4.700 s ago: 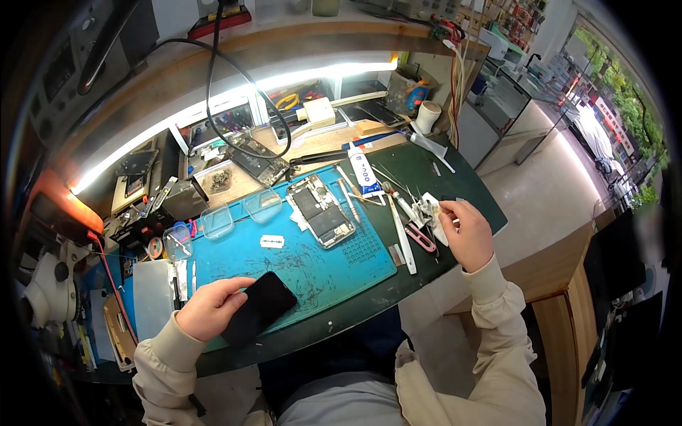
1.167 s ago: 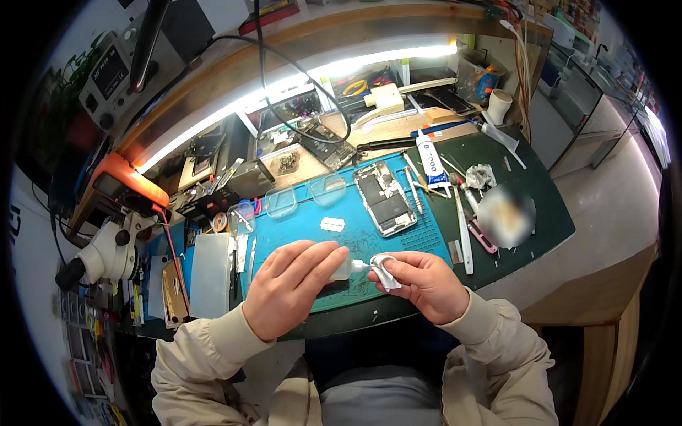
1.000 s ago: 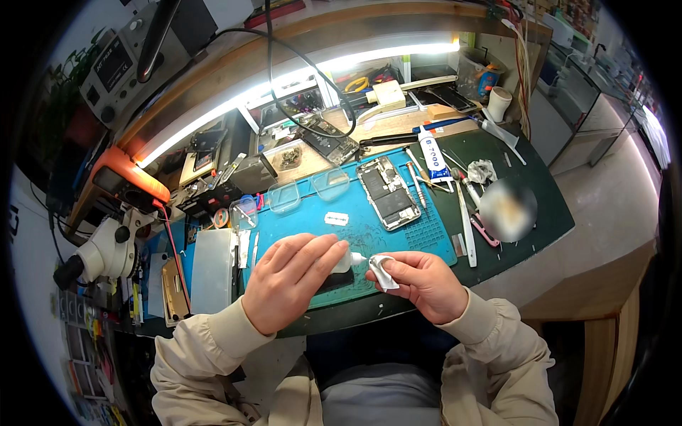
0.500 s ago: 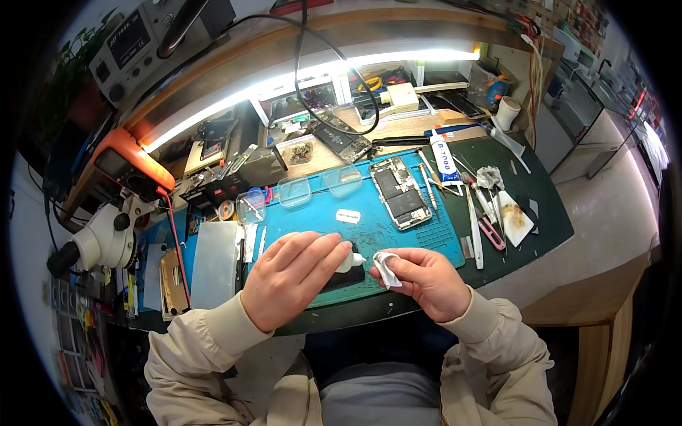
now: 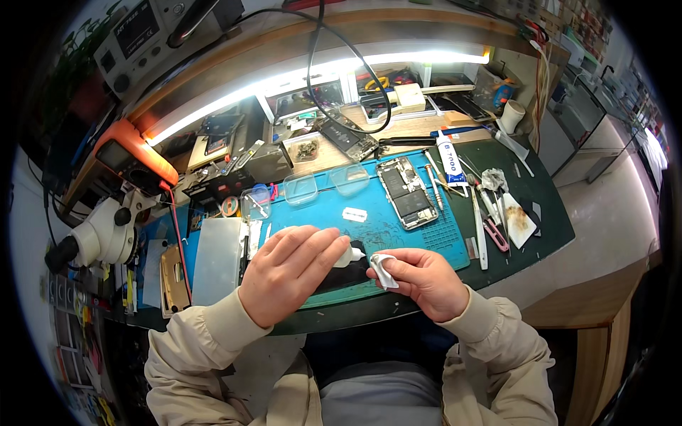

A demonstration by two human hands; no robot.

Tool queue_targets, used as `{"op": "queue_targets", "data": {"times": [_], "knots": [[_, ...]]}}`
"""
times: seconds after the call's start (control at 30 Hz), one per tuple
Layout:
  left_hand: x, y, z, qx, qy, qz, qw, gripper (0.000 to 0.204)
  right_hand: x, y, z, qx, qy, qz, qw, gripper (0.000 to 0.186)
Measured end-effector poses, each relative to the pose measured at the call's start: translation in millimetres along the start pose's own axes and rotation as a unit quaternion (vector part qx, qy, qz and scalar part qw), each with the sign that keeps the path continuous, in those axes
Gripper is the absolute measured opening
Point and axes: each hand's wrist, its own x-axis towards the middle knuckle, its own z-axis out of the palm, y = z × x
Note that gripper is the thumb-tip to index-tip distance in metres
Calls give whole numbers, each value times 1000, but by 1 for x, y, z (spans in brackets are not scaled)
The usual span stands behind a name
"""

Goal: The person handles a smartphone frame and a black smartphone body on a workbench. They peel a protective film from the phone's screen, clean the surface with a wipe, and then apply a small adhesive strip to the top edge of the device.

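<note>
Two closed grips from over here: left hand (image 5: pixel 295 263) round nozzle bottle (image 5: pixel 347 257) (prob light, squeezy, hold mid-body), right hand (image 5: pixel 425 280) pinching white wipe (image 5: pixel 384 272), prob soft tbh.

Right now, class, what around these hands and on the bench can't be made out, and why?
All in the head view:
White bottle: the left hand hides its back part; only the nozzle end shows.
Black flat panel: the left hand hides its left part.
White wipe: partly covered by the right hand.
Heap of small parts: pieces too small to tell apart.
Grey instrument: its top is cut off by the upper edge.
</note>
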Motion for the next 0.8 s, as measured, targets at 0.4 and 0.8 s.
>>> {"op": "queue_targets", "data": {"times": [0.4,0.8], "knots": [[-23,-21,22,-322,33,-237,916,62,4,-14,6,-7,-1,-15,1000,32],[-32,-40,87,-323,61,-338,882,73,24,-29,-8,-64,68,-92,991,29]]}}
